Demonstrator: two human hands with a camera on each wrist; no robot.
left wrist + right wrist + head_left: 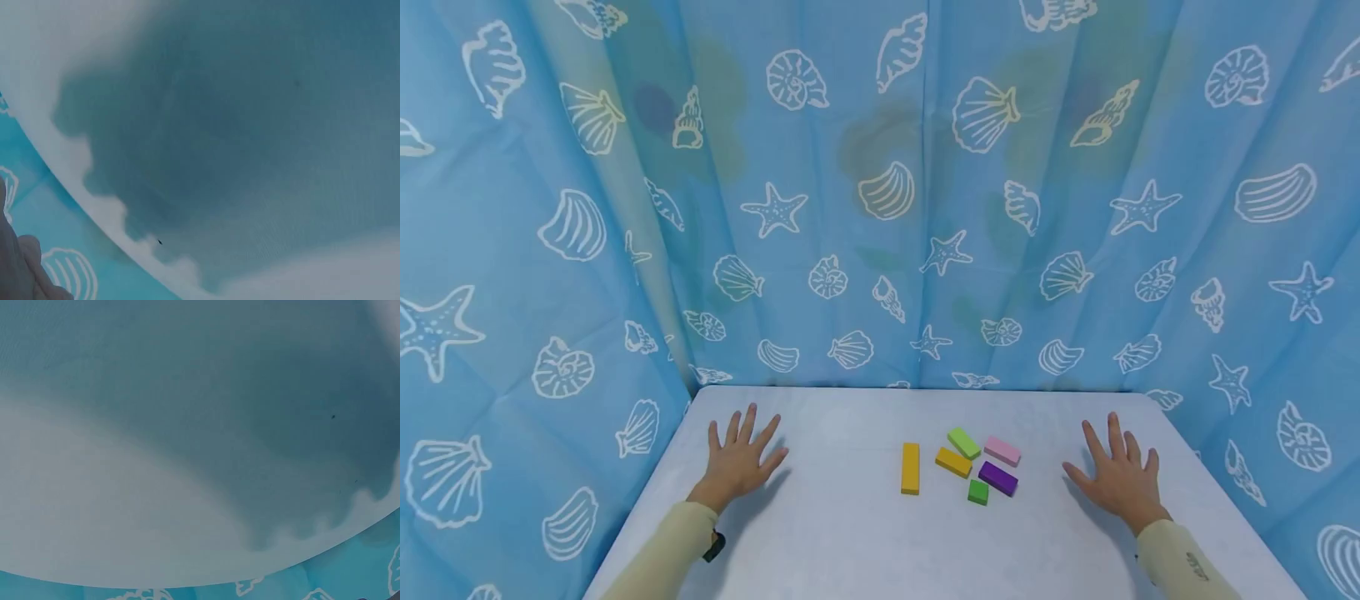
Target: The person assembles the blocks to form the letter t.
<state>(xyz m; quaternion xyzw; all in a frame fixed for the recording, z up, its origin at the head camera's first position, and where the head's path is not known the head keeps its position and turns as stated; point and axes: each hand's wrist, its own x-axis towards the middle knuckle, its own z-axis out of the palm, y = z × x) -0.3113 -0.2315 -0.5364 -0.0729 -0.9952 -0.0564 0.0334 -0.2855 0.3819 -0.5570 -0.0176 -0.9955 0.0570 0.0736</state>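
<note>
Only the head view shows the long yellow block (910,468), upright in the frame just right of lower centre, and, to its right, a loose cluster: the orange block (953,462), the lime block (964,443), the pink block (1002,451), the purple block (997,479) and the small green block (977,492). The left wrist view gives instead a dark shadow (187,137) over the white surface (820,542), with part of the left hand (739,458) at its lower left corner; the right wrist view shows a similar shadow (312,425) toward the right, with the shell-print curtain (820,150) along the bottom edge. In the head view both hands have their fingers spread wide and straight, holding nothing. All six pieces lie between the hands, well apart from the left fingers at the left of the frame; the pink and purple ones are nearest the right hand (1122,479), whose thumb points toward them across bare surface.
</note>
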